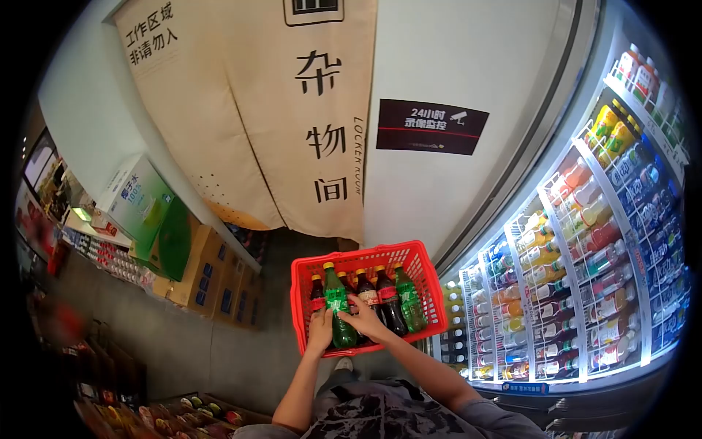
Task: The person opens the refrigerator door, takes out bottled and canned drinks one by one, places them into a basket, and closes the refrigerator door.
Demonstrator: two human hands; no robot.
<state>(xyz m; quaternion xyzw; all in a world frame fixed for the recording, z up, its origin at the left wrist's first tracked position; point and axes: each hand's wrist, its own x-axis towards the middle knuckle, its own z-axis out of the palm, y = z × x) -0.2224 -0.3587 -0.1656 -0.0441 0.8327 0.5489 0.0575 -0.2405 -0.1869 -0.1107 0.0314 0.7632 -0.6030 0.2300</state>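
A red plastic basket with lattice sides (431,293) sits near, in the middle of the scene, in front of the person. Inside it, towards the left, stands a clear green plastic bottle with a green label and a yellowish cap (338,300), taller in view than its neighbours. The left hand (320,329) is at the green bottle's lower left side, its fingers pointing up along it; whether they clench it, I cannot tell. The right hand (363,322) is at the bottle's right side, fingers released and spread, the thumb at the label. At the basket's left end is a dark bottle with a red label and yellow cap (316,294); right of the hands are a dark bottle with a cream label (367,294), a second red-labelled dark bottle (390,304) and, farthest right, another green bottle (411,307). A beige cloth curtain with black characters (256,110) hangs on the far side. To the right is a lit drinks cooler with white racks (578,263); to the left, stacked brown cardboard boxes (205,271)
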